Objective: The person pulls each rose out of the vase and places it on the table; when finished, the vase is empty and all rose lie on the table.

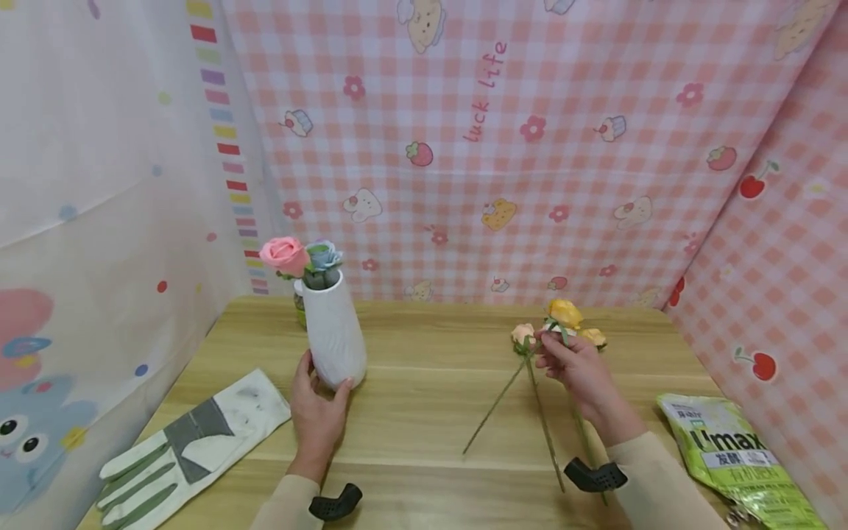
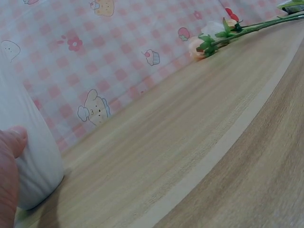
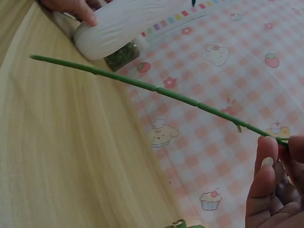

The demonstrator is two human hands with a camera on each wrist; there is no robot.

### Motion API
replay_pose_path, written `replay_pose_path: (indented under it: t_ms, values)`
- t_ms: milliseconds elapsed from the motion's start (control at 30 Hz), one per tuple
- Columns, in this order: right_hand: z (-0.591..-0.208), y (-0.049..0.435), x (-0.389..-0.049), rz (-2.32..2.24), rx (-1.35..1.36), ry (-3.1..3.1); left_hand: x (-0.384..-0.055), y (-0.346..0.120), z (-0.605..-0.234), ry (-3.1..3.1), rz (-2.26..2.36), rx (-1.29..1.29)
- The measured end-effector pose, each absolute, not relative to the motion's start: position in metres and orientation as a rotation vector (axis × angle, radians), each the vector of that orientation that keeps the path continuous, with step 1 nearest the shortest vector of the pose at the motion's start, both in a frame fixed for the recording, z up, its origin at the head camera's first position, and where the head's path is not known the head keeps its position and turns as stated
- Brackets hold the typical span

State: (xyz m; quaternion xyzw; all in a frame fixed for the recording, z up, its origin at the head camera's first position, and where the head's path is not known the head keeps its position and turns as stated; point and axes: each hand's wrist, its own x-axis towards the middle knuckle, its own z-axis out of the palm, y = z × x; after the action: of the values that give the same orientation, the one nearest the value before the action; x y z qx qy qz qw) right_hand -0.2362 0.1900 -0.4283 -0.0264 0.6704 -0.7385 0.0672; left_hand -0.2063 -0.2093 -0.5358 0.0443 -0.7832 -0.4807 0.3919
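Note:
My left hand [image 1: 319, 418] holds the lower part of a white ribbed vase [image 1: 334, 331], thumb on one side and fingers on the other. In the vase stand a pink rose [image 1: 285, 255] and a blue rose [image 1: 324, 256]. With thumb and fingertips, my right hand [image 1: 586, 379] pinches the green stem [image 3: 156, 89] of a yellow rose [image 1: 564, 313]; the stem's free end slants toward the vase. Beneath that hand, a peach rose [image 1: 523, 335], a pale orange rose [image 1: 592, 338] and a white flower [image 2: 213, 28] lie on the table, partly hidden in the head view.
Behind the vase stands a small jar with green contents [image 3: 122, 56]. A white and grey-green glove [image 1: 199, 442] lies at the left of the wooden table [image 1: 424, 412]. At the right is a green bag [image 1: 735, 456]. Patterned cloth [image 1: 464, 184] hangs along the back and sides.

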Motion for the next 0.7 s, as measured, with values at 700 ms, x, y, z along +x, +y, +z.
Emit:
replay_pose_path:
  t_ms: [700]
  values:
    - [-0.454,0.158,-0.252,-1.84,-0.212,2.147,-0.207,-0.211,-0.539,-2.0,-1.225,0.1]
